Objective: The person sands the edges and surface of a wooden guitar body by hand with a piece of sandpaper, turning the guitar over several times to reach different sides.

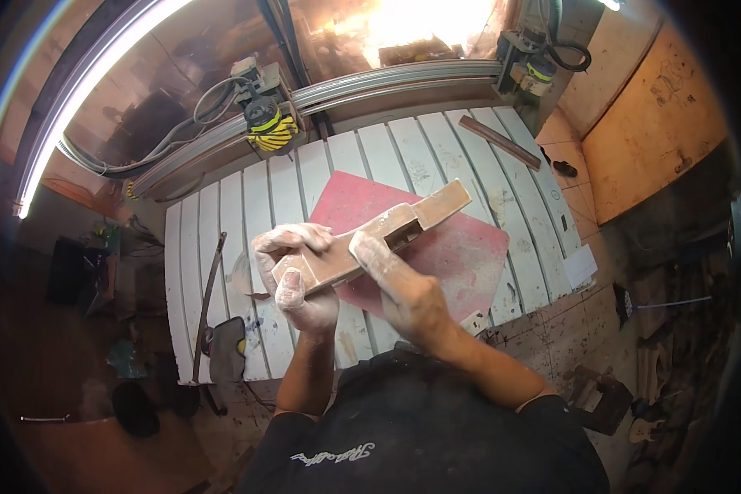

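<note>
A long, dusty brown wooden piece [391,221] with a squared notch near its far end slants up to the right, held above the table. My left hand [300,276] is wrapped around its near end, thumb bent over the tip. Partway along the wood, my right hand [403,292] presses its fingertips against the upper face, with the other fingers curled in. Whatever may lie under those fingertips is hidden. Pale dust coats both hands. Beneath the wood is a pink-red flat sheet [469,255] on the white slatted table [399,152].
A rail with two machine heads, one with a yellow-and-black striped skirt [272,133], runs behind the table. A brown bar [500,142] lies at the far right, a thin dark strip [210,296] at the left. A dark grey object [228,350] sits at the near left edge.
</note>
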### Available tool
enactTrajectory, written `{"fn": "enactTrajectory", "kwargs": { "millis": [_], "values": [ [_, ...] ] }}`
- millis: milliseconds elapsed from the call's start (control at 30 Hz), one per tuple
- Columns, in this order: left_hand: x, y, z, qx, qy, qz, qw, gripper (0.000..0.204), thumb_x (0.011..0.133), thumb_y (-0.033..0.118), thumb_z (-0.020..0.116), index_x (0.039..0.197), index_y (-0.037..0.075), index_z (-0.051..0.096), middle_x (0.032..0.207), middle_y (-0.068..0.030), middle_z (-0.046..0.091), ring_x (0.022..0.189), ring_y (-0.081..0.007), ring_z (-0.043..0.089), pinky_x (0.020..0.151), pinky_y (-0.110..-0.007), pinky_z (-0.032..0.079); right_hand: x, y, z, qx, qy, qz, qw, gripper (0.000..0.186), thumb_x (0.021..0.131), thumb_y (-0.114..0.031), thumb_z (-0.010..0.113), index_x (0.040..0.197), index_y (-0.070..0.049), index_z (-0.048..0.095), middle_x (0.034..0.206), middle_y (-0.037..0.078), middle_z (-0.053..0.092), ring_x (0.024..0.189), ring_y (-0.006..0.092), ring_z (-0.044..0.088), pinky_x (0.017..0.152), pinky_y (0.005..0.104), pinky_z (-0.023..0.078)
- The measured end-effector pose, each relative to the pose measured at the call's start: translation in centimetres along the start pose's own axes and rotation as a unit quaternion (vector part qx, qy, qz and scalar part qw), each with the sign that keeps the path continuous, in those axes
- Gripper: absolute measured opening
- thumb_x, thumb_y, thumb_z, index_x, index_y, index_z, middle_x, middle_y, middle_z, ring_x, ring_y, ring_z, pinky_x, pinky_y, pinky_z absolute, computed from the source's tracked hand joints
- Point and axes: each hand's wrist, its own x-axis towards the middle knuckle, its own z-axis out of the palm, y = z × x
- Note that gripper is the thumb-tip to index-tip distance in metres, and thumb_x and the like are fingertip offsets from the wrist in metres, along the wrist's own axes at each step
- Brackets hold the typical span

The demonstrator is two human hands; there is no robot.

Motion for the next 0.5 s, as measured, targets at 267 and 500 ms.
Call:
{"fn": "enactTrajectory", "kwargs": {
  "millis": [267, 500],
  "values": [
    [-0.1, -0.3, -0.1, -0.024, -0.037, -0.011, 0.999, 0.033, 0.079, 0.031, 0.050, 0.099, 0.005, 0.044, 0.080, -0.0111, 0.048, 0.076, -0.0225, 0.051, 0.077, -0.041, 0.045, 0.3, 1.2, -0.9, -0.068, -0.017, -0.003, 0.998, 0.043, 0.087, -0.004, 0.055, 0.128, -0.006, 0.066, 0.131, 0.017, 0.065, 0.103, 0.0329, 0.071, 0.081, 0.0402, 0.060],
    [0.9, -0.3, 0.0, -0.020, -0.018, -0.015, 1.000, 0.031, 0.079, 0.030, 0.050, 0.098, 0.006, 0.044, 0.078, -0.0109, 0.048, 0.074, -0.0218, 0.050, 0.075, -0.040, 0.045, 3.0, 8.5, -5.1, -0.152, 0.082, 0.070, 0.983, 0.047, 0.086, 0.008, 0.047, 0.129, -0.002, 0.065, 0.132, 0.022, 0.062, 0.114, 0.0384, 0.065, 0.098, 0.0436, 0.054]
  ]
}}
